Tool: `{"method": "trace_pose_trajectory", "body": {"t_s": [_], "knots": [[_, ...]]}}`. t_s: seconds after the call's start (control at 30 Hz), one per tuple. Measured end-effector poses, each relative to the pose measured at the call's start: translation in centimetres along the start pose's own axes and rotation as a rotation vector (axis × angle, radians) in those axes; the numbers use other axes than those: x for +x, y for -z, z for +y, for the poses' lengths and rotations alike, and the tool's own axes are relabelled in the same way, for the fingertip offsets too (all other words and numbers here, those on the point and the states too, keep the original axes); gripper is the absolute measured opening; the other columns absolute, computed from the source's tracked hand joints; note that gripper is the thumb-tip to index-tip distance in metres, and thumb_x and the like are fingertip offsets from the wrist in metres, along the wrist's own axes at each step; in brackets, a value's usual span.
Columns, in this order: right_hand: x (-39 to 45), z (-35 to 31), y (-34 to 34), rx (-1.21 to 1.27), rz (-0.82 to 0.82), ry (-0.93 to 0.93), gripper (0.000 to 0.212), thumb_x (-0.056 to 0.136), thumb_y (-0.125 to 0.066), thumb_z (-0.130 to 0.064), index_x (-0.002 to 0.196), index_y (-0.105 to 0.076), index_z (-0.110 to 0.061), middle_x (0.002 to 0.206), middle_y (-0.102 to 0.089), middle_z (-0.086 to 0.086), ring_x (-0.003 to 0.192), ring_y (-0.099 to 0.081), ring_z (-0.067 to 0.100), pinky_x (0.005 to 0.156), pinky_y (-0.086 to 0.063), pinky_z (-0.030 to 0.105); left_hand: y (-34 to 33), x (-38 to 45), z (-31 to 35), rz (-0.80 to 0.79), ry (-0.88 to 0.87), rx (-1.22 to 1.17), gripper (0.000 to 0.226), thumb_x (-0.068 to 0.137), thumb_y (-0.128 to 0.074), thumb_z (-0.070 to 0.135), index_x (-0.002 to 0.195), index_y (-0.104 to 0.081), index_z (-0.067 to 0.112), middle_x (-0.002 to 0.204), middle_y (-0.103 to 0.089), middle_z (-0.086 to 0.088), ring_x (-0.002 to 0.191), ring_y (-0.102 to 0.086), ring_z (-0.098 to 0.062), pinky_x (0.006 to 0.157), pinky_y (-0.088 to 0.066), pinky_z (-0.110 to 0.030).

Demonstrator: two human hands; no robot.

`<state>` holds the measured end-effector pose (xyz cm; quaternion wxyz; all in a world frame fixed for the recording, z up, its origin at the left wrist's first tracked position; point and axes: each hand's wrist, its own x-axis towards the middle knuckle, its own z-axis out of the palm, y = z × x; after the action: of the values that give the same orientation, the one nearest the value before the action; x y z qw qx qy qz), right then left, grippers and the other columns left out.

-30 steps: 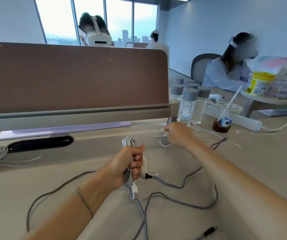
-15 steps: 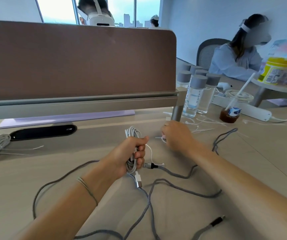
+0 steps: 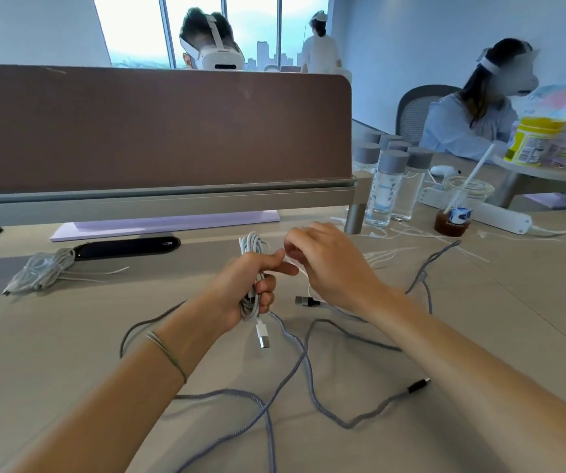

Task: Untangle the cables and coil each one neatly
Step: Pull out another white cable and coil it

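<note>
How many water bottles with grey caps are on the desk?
5 that I can see, bunched together right of the brown divider: two in front, one at the left, two behind. More may hide behind them.

Two bare forearms are shown, both without sleeves. A thin grey-green cord bracelet (image 3: 167, 351), doubled into two strands, is worn at the wrist of the left hand (image 3: 240, 288). Nothing is worn on the right hand (image 3: 333, 264).
</note>
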<state>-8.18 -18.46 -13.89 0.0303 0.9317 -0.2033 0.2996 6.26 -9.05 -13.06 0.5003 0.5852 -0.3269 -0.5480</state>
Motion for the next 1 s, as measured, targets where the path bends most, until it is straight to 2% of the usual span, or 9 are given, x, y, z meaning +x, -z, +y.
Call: {"method": "trace_pose_trajectory", "body": {"t_s": [0.1, 0.27, 0.37, 0.57, 0.63, 0.7, 0.8, 0.9, 1.0], "knots": [[-0.3, -1.8, 0.1, 0.027, 0.029, 0.044, 0.015, 0.091, -0.066, -0.001, 0.096, -0.060, -0.013, 0.093, -0.066, 0.001, 0.088, -0.051, 0.019, 0.076, -0.037, 0.027, 0.6, -1.6, -0.5, 0.053, -0.060, -0.019, 0.028, 0.098, -0.058, 0.030, 0.092, -0.070, 0.005, 0.048, -0.030, 0.002, 0.040, -0.035, -0.014, 0.043, -0.032, -0.023], [-0.7, -4.0, 0.1, 0.189, 0.041, -0.011, 0.007, 0.093, -0.066, -0.009, 0.090, -0.066, -0.015, 0.084, -0.064, -0.008, 0.081, -0.053, 0.015, 0.072, -0.044, 0.032, 2.2, -4.2, -1.9, 0.226, -0.180, -0.037, 0.018, 0.092, -0.060, 0.014, 0.081, -0.069, 0.003, 0.047, -0.035, -0.002, 0.041, -0.039, -0.017, 0.044, -0.037, -0.025], [-1.2, -4.4, 0.0, 0.274, -0.005, -0.110, 0.009, 0.093, -0.068, -0.015, 0.085, -0.071, -0.018, 0.077, -0.062, -0.014, 0.075, -0.057, 0.010, 0.071, -0.047, 0.030, 3.4, -5.6, -2.6, 0.301, -0.217, -0.100, 0.016, 0.089, -0.058, 0.010, 0.078, -0.065, 0.001, 0.045, -0.035, -0.001, 0.039, -0.038, -0.016, 0.039, -0.036, -0.024], [-2.2, -4.7, 0.4, 0.566, -0.182, -0.421, 0.013, 0.097, -0.066, -0.018, 0.088, -0.076, -0.018, 0.076, -0.072, -0.006, 0.072, -0.065, 0.007, 0.069, -0.048, 0.024, 6.1, -7.0, -2.1, 0.419, -0.269, -0.268, 0.019, 0.088, -0.056, 0.012, 0.070, -0.058, 0.007, 0.044, -0.037, 0.003, 0.038, -0.038, -0.014, 0.039, -0.034, -0.021], [-2.0, -5.1, 0.8, 0.710, -0.210, -0.506, 0.014, 0.097, -0.065, -0.014, 0.088, -0.076, -0.013, 0.077, -0.075, 0.001, 0.072, -0.067, 0.010, 0.070, -0.048, 0.026, 6.8, -7.2, -1.7, 0.405, -0.281, -0.317, 0.018, 0.092, -0.057, 0.015, 0.077, -0.062, 0.006, 0.045, -0.037, 0.003, 0.039, -0.038, -0.013, 0.040, -0.034, -0.022], [-1.8, -5.3, 1.1, 0.906, -0.182, -0.666, 0.014, 0.096, -0.066, -0.011, 0.087, -0.077, -0.009, 0.079, -0.076, 0.006, 0.075, -0.066, 0.016, 0.072, -0.049, 0.032, 6.8, -7.2, -1.7, 0.357, -0.286, -0.319, 0.020, 0.095, -0.060, 0.022, 0.091, -0.070, 0.005, 0.047, -0.038, 0.003, 0.040, -0.039, -0.013, 0.040, -0.036, -0.023], [-1.6, -5.1, 1.1, 1.007, -0.106, -0.846, 0.013, 0.094, -0.069, -0.015, 0.087, -0.080, -0.011, 0.067, -0.059, 0.003, 0.069, -0.050, 0.018, 0.067, -0.044, 0.032, 6.2, -7.1, -2.4, 0.265, -0.239, -0.238, 0.026, 0.095, -0.061, 0.025, 0.108, -0.073, 0.006, 0.051, -0.038, 0.002, 0.042, -0.039, -0.012, 0.041, -0.036, -0.022], [-1.5, -5.4, 0.9, 1.200, -0.113, -0.838, 0.012, 0.096, -0.066, -0.012, 0.092, -0.076, -0.005, 0.065, -0.057, 0.003, 0.061, -0.052, 0.017, 0.061, -0.045, 0.028, 5.3, -7.3, -3.3, 0.135, -0.151, -0.056, 0.025, 0.098, -0.057, 0.020, 0.112, -0.072, 0.005, 0.052, -0.041, 0.002, 0.043, -0.040, -0.011, 0.042, -0.038, -0.021], [-1.3, -6.3, 0.8, 1.248, -0.130, -0.773, 0.010, 0.097, -0.064, -0.008, 0.094, -0.073, -0.004, 0.074, -0.070, 0.008, 0.071, -0.066, 0.020, 0.076, -0.055, 0.033, 4.5, -7.4, -4.0, 0.048, -0.109, 0.064, 0.025, 0.100, -0.054, 0.019, 0.114, -0.071, 0.006, 0.053, -0.045, 0.002, 0.044, -0.042, -0.010, 0.043, -0.039, -0.021]]}}
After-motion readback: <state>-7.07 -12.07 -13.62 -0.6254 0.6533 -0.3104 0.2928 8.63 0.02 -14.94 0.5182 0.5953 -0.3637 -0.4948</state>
